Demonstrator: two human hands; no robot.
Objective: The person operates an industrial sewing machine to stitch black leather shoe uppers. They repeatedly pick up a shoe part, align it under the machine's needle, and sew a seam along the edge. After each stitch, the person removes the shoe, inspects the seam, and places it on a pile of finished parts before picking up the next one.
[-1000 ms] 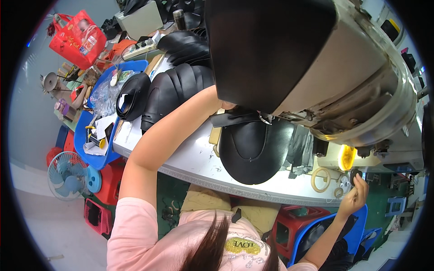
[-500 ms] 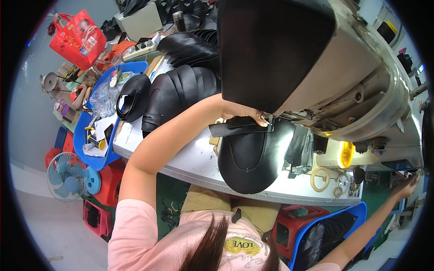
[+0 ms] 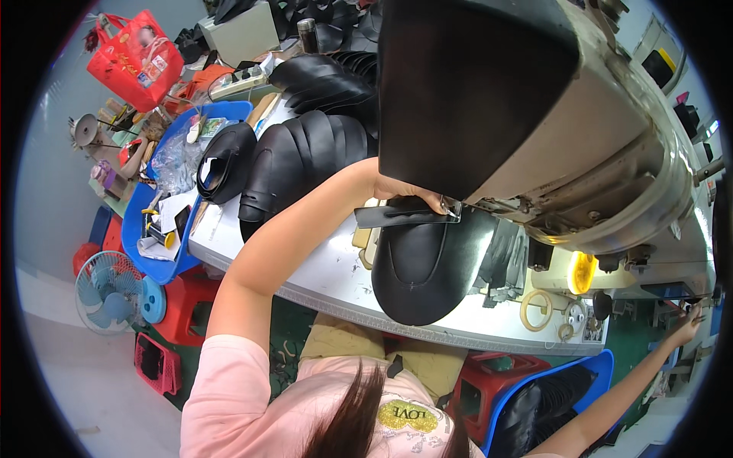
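Note:
A large sewing machine (image 3: pixel 611 145) fills the upper right. Below its head, a dark leather piece (image 3: pixel 416 294) with a rounded end and a curved line lies on the white table. Across that piece is a narrow black strap (image 3: pixel 397 217), its right end by a small metal part (image 3: pixel 455 211) under the head. My left hand (image 3: pixel 408 188) reaches there, thumb bent down against the metal part; the machine head hides most fingers. At the far right, my right hand (image 3: pixel 689 325) is raised with curled fingers at a small dark part of the machine's end. What it grips is too small to tell.
Stacked black leather pieces (image 3: pixel 309 149) stand left of the machine, beside blue trays (image 3: pixel 164 267) of odds and ends. Grey strips (image 3: pixel 500 256) and a ring (image 3: pixel 536 309) lie on the table's right. A blue bin (image 3: pixel 603 374) of leather pieces and red stools (image 3: pixel 489 382) are below.
The view has shifted slightly. My left thumb stays by the metal part, and the strap lies a little flatter. My right hand remains at the machine's far right end.

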